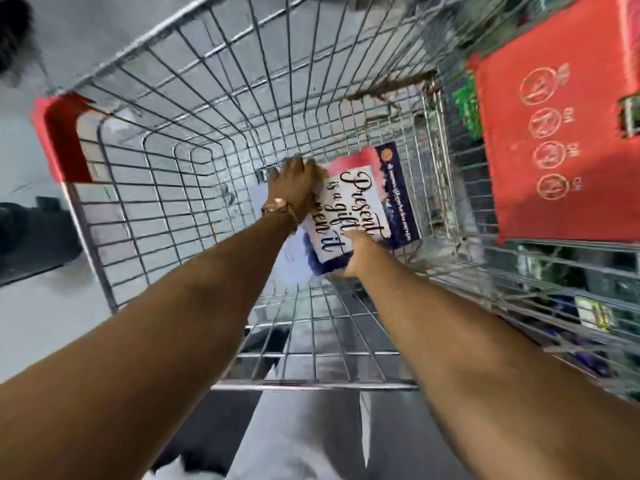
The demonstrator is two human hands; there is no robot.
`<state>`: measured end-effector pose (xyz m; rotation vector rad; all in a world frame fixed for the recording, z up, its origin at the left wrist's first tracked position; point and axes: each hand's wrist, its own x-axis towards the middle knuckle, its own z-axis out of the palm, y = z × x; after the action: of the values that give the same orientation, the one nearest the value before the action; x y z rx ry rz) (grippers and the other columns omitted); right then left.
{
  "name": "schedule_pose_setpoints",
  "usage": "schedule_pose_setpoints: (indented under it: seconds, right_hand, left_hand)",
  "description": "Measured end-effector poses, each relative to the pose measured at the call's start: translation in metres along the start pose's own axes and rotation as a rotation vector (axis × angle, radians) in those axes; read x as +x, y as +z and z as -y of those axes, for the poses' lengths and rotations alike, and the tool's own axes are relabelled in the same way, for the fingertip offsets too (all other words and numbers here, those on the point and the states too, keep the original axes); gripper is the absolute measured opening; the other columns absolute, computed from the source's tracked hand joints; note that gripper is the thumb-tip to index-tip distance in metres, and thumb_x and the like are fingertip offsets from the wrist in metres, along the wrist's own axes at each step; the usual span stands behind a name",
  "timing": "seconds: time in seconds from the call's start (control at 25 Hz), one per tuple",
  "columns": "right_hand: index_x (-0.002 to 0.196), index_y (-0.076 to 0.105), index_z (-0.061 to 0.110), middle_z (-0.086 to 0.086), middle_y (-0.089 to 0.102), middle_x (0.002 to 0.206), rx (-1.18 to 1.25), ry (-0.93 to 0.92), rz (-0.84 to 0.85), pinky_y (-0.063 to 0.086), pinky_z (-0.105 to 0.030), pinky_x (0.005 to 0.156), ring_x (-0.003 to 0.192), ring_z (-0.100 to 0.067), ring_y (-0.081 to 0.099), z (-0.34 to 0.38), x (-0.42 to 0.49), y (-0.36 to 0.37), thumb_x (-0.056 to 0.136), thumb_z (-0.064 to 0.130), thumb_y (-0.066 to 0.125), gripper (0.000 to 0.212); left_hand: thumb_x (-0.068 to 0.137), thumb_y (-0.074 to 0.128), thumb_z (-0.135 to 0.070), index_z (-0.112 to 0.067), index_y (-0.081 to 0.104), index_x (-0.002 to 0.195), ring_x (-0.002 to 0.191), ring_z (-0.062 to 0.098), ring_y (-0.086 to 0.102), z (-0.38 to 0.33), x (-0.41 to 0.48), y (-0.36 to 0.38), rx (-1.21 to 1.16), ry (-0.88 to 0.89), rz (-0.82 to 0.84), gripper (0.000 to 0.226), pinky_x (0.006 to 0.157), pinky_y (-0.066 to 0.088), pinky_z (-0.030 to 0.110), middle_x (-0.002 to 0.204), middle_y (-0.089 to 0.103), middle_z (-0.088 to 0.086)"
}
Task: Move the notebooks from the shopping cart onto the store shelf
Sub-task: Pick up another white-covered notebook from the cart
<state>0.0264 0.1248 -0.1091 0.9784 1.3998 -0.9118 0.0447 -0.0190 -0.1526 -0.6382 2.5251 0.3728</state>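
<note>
Both my arms reach down into the wire shopping cart (pixel 145 202). A notebook (pixel 360 206) with a white, pink and dark blue cover and black script lettering lies near the cart's bottom. My left hand (pixel 298 185), a bracelet on its wrist, grips the notebook's far left edge. My right hand (pixel 358 251) holds its near edge, thumb on the cover. A pale sheet or second notebook (pixel 287 261) shows blurred beneath it; I cannot tell which.
The cart's red child-seat flap (pixel 554 133) with round warning symbols stands at the right. A red corner bumper (pixel 65 133) sits at the cart's left. Pale floor lies to the left. Blurred shelf goods (pixel 588 313) show through the wires at lower right.
</note>
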Motion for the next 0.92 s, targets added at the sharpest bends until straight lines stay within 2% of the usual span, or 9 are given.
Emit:
schedule_pose_setpoints:
  seconds: [0.12, 0.24, 0.36, 0.44, 0.52, 0.6, 0.76, 0.84, 0.92]
  right_hand:
    - [0.143, 0.038, 0.007, -0.013, 0.045, 0.146, 0.004, 0.048, 0.011, 0.037, -0.045, 0.107, 0.135, -0.033, 0.044, 0.005, -0.001, 0.002, 0.100, 0.027, 0.038, 0.048]
    - [0.140, 0.041, 0.006, -0.017, 0.054, 0.127, -0.085, 0.123, -0.004, 0.033, -0.048, 0.110, 0.118, -0.035, 0.052, 0.028, -0.032, -0.006, 0.096, 0.034, 0.049, 0.053]
    - [0.143, 0.034, 0.008, -0.019, 0.036, 0.147, -0.180, 0.065, 0.014, 0.035, -0.053, 0.107, 0.134, -0.037, 0.040, 0.055, -0.071, -0.029, 0.093, 0.029, 0.056, 0.059]
    - [0.133, 0.043, 0.006, -0.018, 0.035, 0.142, -0.223, -0.050, 0.007, 0.043, -0.050, 0.097, 0.128, -0.038, 0.044, 0.065, -0.104, -0.056, 0.092, 0.013, 0.049, 0.042]
    - [0.093, 0.055, 0.006, -0.012, 0.045, 0.111, -0.252, -0.198, -0.020, 0.047, -0.041, 0.080, 0.093, -0.027, 0.052, 0.067, -0.143, -0.082, 0.089, 0.008, 0.043, 0.012]
    - [0.071, 0.046, 0.018, -0.002, 0.044, 0.083, -0.182, -0.448, -0.050, 0.044, -0.032, 0.068, 0.071, -0.016, 0.044, 0.069, -0.181, -0.110, 0.087, 0.011, 0.048, 0.018]
    - [0.072, 0.047, 0.020, 0.005, 0.053, 0.067, -0.032, -1.061, -0.289, 0.040, -0.030, 0.064, 0.062, -0.013, 0.047, 0.049, -0.284, -0.187, 0.085, 0.013, 0.063, 0.021]
    - [0.078, 0.054, 0.008, 0.004, 0.061, 0.066, 0.076, -1.318, -0.381, 0.043, -0.032, 0.068, 0.066, -0.014, 0.052, 0.030, -0.337, -0.230, 0.079, 0.018, 0.066, 0.016]
    - [0.092, 0.057, 0.002, -0.010, 0.062, 0.078, 0.221, -1.513, -0.487, 0.044, -0.031, 0.070, 0.075, -0.017, 0.056, 0.009, -0.387, -0.273, 0.074, 0.027, 0.065, 0.032]
  left_hand:
    - [0.076, 0.073, -0.022, -0.004, 0.052, 0.119, 0.114, 0.041, 0.054, 0.000, 0.011, -0.022, -0.185, 0.000, 0.086, 0.051, 0.088, 0.048, 0.046, 0.124, 0.054, 0.023]
    - [0.080, 0.070, -0.025, -0.011, 0.051, 0.114, 0.102, 0.038, 0.063, -0.011, -0.007, -0.057, -0.224, 0.135, 0.149, 0.041, 0.079, 0.051, 0.040, 0.110, 0.066, 0.018]
    - [0.083, 0.059, -0.026, -0.017, 0.052, 0.113, 0.084, 0.036, 0.065, -0.034, -0.056, -0.101, -0.161, 0.237, -0.052, 0.032, 0.065, 0.049, 0.038, 0.090, 0.071, 0.015]
    - [0.077, 0.052, -0.027, -0.020, 0.052, 0.110, 0.074, 0.035, 0.065, -0.057, -0.096, -0.140, -0.187, 0.285, -0.214, 0.034, 0.057, 0.041, 0.032, 0.079, 0.069, 0.012]
    - [0.072, 0.059, -0.022, -0.026, 0.048, 0.102, 0.065, 0.032, 0.062, -0.075, -0.126, -0.179, -0.392, 0.319, -0.372, 0.032, 0.055, 0.034, 0.028, 0.067, 0.063, 0.002]
    - [0.073, 0.071, -0.014, -0.028, 0.046, 0.090, 0.058, 0.023, 0.052, -0.094, -0.143, -0.217, -0.743, 0.371, -0.432, 0.033, 0.054, 0.035, 0.030, 0.061, 0.053, -0.006]
    - [0.071, 0.076, -0.008, -0.016, 0.045, 0.082, 0.073, 0.016, 0.048, -0.157, -0.183, -0.305, -1.235, 0.596, -0.359, 0.034, 0.060, 0.049, 0.039, 0.078, 0.054, 0.029]
    - [0.069, 0.075, 0.000, -0.018, 0.043, 0.080, 0.070, 0.017, 0.051, -0.197, -0.205, -0.347, -1.328, 0.729, -0.377, 0.038, 0.059, 0.050, 0.030, 0.079, 0.052, 0.021]
    - [0.067, 0.076, 0.004, -0.017, 0.044, 0.077, 0.063, 0.013, 0.054, -0.240, -0.227, -0.381, -1.405, 0.859, -0.382, 0.039, 0.057, 0.049, 0.024, 0.071, 0.058, 0.007]
